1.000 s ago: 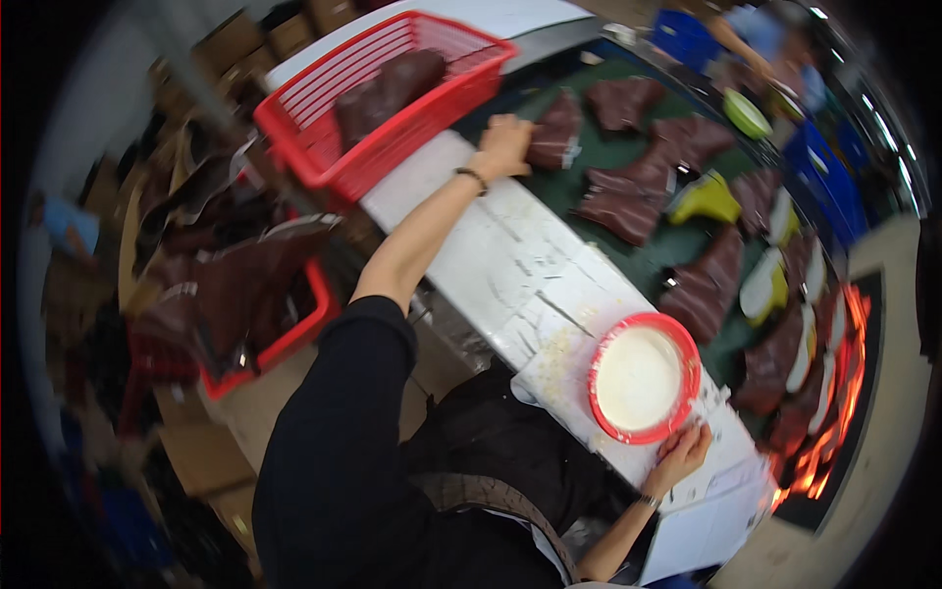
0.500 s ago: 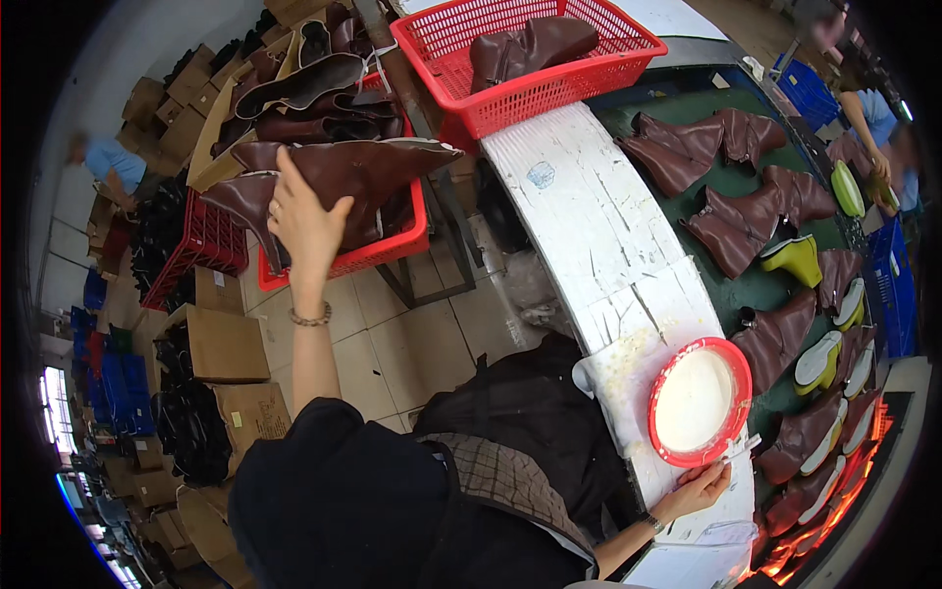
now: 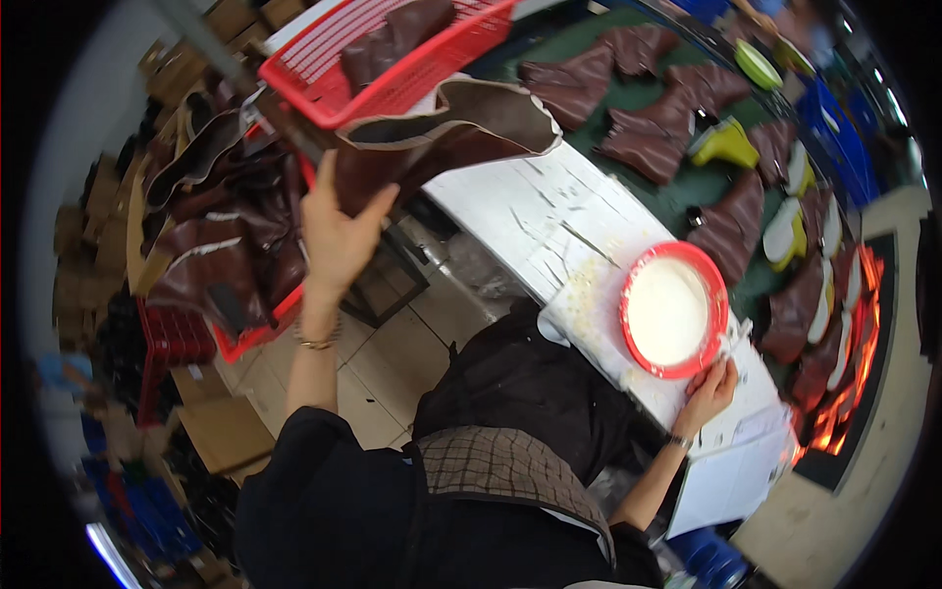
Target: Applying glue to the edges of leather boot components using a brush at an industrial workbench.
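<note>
left hand now grasps another brown boot upper, lifted from the red crate; right hand curls by the red bowl, hold unclear.

The brown leather boot upper hides some fingers of the left hand; the slim pale thing at the right hand is too blurred to identify. The upper edge cuts off the red basket and the far-right co-worker, who is blurred.
</note>
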The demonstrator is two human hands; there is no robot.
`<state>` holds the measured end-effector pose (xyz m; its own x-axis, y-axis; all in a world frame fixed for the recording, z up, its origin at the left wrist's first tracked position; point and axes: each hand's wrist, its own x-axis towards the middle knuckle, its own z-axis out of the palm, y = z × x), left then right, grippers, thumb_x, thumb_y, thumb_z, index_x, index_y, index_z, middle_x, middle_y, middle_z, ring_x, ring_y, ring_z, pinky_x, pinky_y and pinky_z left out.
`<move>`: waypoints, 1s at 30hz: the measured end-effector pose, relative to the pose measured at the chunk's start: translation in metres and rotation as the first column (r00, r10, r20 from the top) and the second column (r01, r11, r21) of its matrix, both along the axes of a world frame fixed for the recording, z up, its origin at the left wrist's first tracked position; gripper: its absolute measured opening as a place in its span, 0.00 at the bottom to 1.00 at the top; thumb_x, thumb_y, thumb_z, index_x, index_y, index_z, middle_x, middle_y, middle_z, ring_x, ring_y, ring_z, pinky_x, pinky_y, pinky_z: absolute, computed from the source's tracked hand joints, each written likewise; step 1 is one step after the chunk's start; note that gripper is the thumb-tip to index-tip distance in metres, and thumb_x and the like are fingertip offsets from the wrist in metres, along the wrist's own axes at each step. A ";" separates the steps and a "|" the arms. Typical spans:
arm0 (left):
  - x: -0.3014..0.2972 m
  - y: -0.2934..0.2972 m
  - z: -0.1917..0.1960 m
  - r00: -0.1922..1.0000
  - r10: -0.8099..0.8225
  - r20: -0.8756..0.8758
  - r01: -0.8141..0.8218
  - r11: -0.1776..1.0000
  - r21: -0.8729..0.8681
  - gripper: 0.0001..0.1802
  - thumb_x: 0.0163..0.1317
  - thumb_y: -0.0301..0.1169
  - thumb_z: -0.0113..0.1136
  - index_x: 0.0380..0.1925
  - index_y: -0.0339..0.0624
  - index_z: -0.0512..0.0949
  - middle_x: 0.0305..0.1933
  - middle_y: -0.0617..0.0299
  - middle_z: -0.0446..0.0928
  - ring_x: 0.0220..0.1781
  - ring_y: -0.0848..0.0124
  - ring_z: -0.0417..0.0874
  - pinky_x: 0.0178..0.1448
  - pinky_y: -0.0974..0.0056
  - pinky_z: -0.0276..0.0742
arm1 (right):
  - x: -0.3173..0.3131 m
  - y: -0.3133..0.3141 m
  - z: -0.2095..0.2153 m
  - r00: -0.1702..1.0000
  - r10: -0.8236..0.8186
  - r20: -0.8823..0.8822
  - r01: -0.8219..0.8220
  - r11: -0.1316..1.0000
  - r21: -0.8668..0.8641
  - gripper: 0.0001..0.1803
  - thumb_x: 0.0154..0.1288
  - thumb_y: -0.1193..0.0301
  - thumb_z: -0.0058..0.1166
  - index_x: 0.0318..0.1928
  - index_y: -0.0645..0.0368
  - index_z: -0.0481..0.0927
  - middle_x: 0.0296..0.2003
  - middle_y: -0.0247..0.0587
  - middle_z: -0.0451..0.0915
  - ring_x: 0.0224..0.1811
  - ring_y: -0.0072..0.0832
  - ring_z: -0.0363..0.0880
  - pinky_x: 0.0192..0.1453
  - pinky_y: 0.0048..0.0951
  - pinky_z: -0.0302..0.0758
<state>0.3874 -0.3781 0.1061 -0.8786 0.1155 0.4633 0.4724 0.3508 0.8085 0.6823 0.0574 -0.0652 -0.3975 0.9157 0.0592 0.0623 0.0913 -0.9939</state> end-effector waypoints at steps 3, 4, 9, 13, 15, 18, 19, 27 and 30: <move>-0.023 0.037 -0.046 0.906 -0.301 -0.296 0.167 0.899 -0.405 0.33 0.53 0.15 0.69 0.62 0.44 0.77 0.55 0.55 0.82 0.58 0.54 0.83 0.66 0.57 0.77 | -0.001 0.006 0.008 0.991 0.027 -0.131 -0.033 0.998 -0.050 0.13 0.83 0.67 0.50 0.56 0.63 0.79 0.28 0.26 0.73 0.22 0.12 0.64 0.23 0.18 0.63; -0.029 0.048 -0.058 0.891 -0.421 -0.171 0.287 0.813 -0.507 0.37 0.47 0.18 0.73 0.62 0.45 0.77 0.62 0.55 0.77 0.65 0.49 0.76 0.68 0.53 0.75 | 0.001 0.006 0.018 1.000 0.023 0.000 -0.022 0.996 0.083 0.14 0.82 0.68 0.50 0.57 0.63 0.80 0.31 0.26 0.74 0.23 0.12 0.65 0.25 0.18 0.64; -0.046 0.088 -0.082 0.909 -0.414 0.057 0.383 0.770 -0.511 0.42 0.45 0.47 0.84 0.61 0.48 0.80 0.62 0.52 0.73 0.65 0.50 0.73 0.70 0.52 0.71 | -0.003 -0.016 0.093 0.911 0.081 0.404 -0.305 0.792 0.529 0.11 0.74 0.73 0.60 0.52 0.61 0.88 0.34 0.29 0.79 0.28 0.15 0.70 0.32 0.20 0.68; -0.071 0.145 -0.093 0.913 -0.396 -0.101 0.297 0.813 -0.500 0.62 0.45 0.57 0.79 0.77 0.46 0.61 0.61 0.44 0.74 0.64 0.45 0.74 0.72 0.47 0.67 | -0.017 -0.033 0.123 0.736 -0.018 0.677 -0.480 0.691 0.541 0.07 0.64 0.71 0.67 0.43 0.54 0.90 0.34 0.37 0.83 0.32 0.34 0.84 0.36 0.32 0.77; -0.076 0.156 -0.093 0.927 -0.373 -0.037 0.269 0.732 -0.626 0.61 0.45 0.55 0.79 0.78 0.46 0.60 0.63 0.41 0.73 0.65 0.44 0.74 0.72 0.46 0.67 | -0.017 -0.034 0.128 0.711 -0.044 0.702 -0.517 0.643 0.565 0.07 0.62 0.69 0.68 0.41 0.53 0.90 0.34 0.37 0.84 0.33 0.40 0.84 0.36 0.36 0.78; -0.103 0.160 -0.082 0.940 -0.337 0.054 0.300 0.738 -0.604 0.52 0.45 0.43 0.73 0.73 0.42 0.66 0.62 0.41 0.78 0.61 0.44 0.80 0.66 0.48 0.74 | -0.015 -0.036 0.132 0.694 -0.061 0.718 -0.549 0.600 0.582 0.07 0.63 0.68 0.68 0.41 0.54 0.90 0.33 0.36 0.83 0.30 0.38 0.82 0.35 0.35 0.76; -0.115 0.155 -0.078 0.929 -0.362 0.072 0.347 0.794 -0.499 0.49 0.45 0.42 0.72 0.70 0.40 0.69 0.58 0.42 0.81 0.57 0.46 0.83 0.63 0.50 0.77 | -0.013 -0.037 0.132 0.732 -0.021 0.681 -0.497 0.668 0.554 0.08 0.63 0.68 0.68 0.42 0.54 0.90 0.33 0.37 0.83 0.28 0.36 0.81 0.34 0.34 0.75; -0.045 0.163 0.005 0.458 -0.538 0.707 0.714 0.696 0.067 0.11 0.57 0.23 0.70 0.40 0.29 0.86 0.34 0.61 0.87 0.34 0.77 0.85 0.39 0.69 0.81 | -0.013 -0.023 0.125 0.928 0.147 0.343 -0.315 0.800 0.511 0.10 0.63 0.74 0.70 0.45 0.58 0.90 0.31 0.38 0.82 0.27 0.23 0.76 0.31 0.26 0.70; -0.020 0.172 0.012 0.326 -0.557 0.764 0.785 0.610 0.109 0.11 0.58 0.24 0.70 0.39 0.28 0.86 0.35 0.60 0.88 0.36 0.76 0.85 0.42 0.70 0.81 | -0.040 -0.026 0.142 0.932 0.317 0.179 -0.360 0.728 0.584 0.10 0.61 0.75 0.71 0.44 0.58 0.91 0.34 0.35 0.83 0.31 0.20 0.77 0.33 0.26 0.69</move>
<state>0.3673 -0.2064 0.1178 -0.4398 0.8210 -0.3641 0.0035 0.4069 0.9135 0.6418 0.0310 0.0765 -0.6962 0.5043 0.5108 -0.0296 0.6909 -0.7223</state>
